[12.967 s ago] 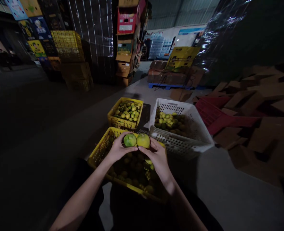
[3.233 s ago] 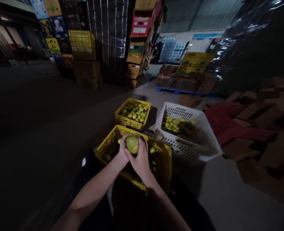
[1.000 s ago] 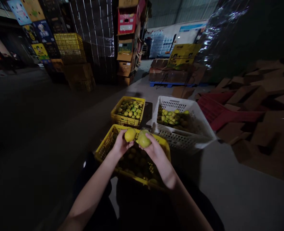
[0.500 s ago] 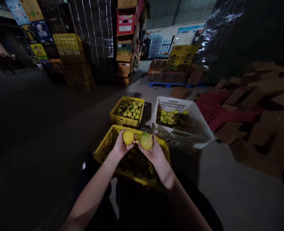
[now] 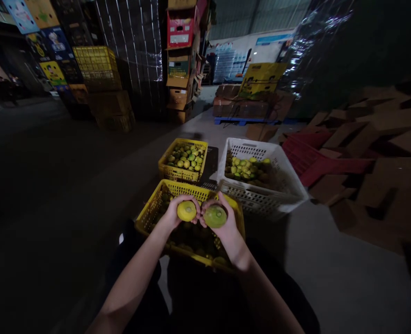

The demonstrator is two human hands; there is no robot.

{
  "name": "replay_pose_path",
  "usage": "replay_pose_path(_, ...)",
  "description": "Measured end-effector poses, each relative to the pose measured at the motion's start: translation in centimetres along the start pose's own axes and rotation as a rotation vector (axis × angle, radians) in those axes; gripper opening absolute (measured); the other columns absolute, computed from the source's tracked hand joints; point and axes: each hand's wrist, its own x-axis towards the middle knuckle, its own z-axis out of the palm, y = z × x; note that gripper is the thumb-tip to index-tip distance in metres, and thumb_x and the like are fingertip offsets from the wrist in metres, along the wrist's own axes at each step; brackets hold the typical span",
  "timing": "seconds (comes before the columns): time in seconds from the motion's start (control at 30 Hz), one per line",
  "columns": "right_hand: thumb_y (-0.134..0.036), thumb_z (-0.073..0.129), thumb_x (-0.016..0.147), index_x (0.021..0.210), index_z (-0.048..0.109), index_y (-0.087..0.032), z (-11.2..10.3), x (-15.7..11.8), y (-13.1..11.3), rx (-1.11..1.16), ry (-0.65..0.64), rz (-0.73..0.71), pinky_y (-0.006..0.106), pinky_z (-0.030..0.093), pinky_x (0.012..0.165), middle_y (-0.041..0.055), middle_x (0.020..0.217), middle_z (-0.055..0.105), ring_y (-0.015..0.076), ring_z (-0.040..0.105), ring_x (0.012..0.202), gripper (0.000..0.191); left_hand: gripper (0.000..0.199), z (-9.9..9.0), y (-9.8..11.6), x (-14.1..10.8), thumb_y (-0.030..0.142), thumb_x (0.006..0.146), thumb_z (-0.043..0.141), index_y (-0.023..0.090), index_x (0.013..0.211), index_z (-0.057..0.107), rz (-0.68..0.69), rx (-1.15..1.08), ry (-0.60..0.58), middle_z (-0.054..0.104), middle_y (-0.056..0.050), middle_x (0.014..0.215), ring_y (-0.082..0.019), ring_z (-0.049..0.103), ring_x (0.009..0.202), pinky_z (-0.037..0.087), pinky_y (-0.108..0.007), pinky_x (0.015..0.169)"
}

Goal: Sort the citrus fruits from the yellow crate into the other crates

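My left hand (image 5: 172, 213) is closed round a yellow lemon (image 5: 186, 211), its nubbed end facing up toward me. In my right hand (image 5: 230, 223) is a greener lemon (image 5: 214, 216), also with an end turned up. Both hands are close together, fingertips nearly touching, above a yellow plastic crate (image 5: 146, 217). More fruit lies in the shadow inside that crate, partly hidden by my hands and forearms. Behind it stands a smaller-looking yellow crate (image 5: 176, 174) filled with yellow and green lemons (image 5: 187, 157). To the right, a white crate (image 5: 278, 200) holds lemons at its left side.
Flattened cardboard (image 5: 382, 185) and a red crate (image 5: 320, 162) lie to the right. Stacked cartons (image 5: 179, 69) rise at the back, with a blue pallet (image 5: 240, 121) beside them. Yellow crates (image 5: 95, 62) sit on boxes at the left.
Both lemons have been turned in my hands, so their ends now face me. My hands have dropped slightly and their fingers have wrapped further round the fruit.
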Motion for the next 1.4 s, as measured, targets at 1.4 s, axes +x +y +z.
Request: replay_pose_path(1.4, -0.052, 0.072, 0.060, 0.062, 0.064, -0.022, -1.5, 0.5, 0.9, 0.253, -0.092, -0.021, 0.022, 0.038, 0.032, 0.0006, 0.058, 0.063, 0.0135, 0.055, 0.043, 0.031, 0.023, -0.2, 0.1, 0.0, 0.030, 0.072, 0.062, 0.015, 0.057, 0.053, 0.001, -0.327, 0.081, 0.054, 0.000, 0.054, -0.011, 0.050, 0.039, 0.038, -0.022, 0.037)
